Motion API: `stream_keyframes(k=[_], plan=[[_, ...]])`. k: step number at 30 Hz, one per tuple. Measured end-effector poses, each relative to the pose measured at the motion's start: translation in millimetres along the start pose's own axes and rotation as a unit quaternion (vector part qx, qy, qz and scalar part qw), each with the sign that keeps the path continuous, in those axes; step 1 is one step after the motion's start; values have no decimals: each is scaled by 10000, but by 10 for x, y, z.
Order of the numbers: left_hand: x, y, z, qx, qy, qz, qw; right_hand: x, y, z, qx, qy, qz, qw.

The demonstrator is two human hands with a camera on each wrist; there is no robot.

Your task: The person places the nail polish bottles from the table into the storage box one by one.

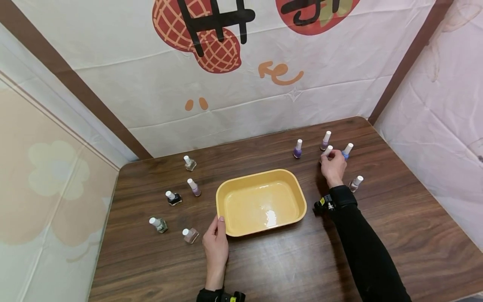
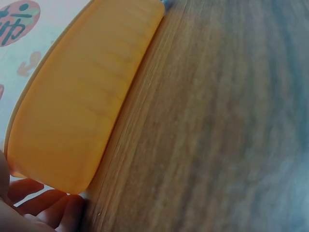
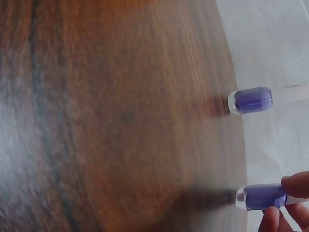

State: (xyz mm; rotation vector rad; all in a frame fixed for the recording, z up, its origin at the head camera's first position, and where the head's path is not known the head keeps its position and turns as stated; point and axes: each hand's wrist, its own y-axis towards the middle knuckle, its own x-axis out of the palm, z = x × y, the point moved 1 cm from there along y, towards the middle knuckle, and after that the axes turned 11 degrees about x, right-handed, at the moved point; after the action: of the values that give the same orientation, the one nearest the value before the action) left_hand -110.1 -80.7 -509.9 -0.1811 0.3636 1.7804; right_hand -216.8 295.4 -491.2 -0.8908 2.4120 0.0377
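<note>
My left hand (image 1: pixel 216 245) grips the near left corner of a yellow plastic basin (image 1: pixel 222 201), thumb over the rim; curled fingers (image 2: pixel 48 208) show under that corner in the left wrist view. Nothing lies inside the basin. To its right, my right hand (image 1: pixel 333 167) pinches a nail polish bottle by its white cap (image 1: pixel 328 150). The right wrist view shows this bottle's purple glass body (image 3: pixel 263 196) upright, with fingertips (image 3: pixel 295 184) at the cap. Around that hand stand a purple bottle (image 1: pixel 297 149), a mauve one (image 1: pixel 325 141), a blue one (image 1: pixel 347 151) and a brownish one (image 1: pixel 355 183).
Left of the basin are several more white-capped polish bottles: clear (image 1: pixel 190 163), lilac (image 1: pixel 194 187), black (image 1: pixel 174 198), dark green (image 1: pixel 159 225) and dusty pink (image 1: pixel 190 235). The wooden table (image 1: pixel 279 268) meets a printed cloth backdrop (image 1: pixel 241 113) behind; cloth also hangs at both sides.
</note>
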Motion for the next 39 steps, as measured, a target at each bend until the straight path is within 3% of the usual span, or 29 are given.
stream_keyframes(k=[20, 29, 39], plan=[[-6, 21, -27, -337, -136, -75, 9993, -125, -105, -133, -398, -20, 40, 9992], [-18, 23, -28, -369, -221, -121, 9990, -193, -240, -298, -611, 34, -132, 9980], [-58, 47, -16, -681, -287, -315, 9968, -218, -384, -436, -1066, 126, -251, 9939]])
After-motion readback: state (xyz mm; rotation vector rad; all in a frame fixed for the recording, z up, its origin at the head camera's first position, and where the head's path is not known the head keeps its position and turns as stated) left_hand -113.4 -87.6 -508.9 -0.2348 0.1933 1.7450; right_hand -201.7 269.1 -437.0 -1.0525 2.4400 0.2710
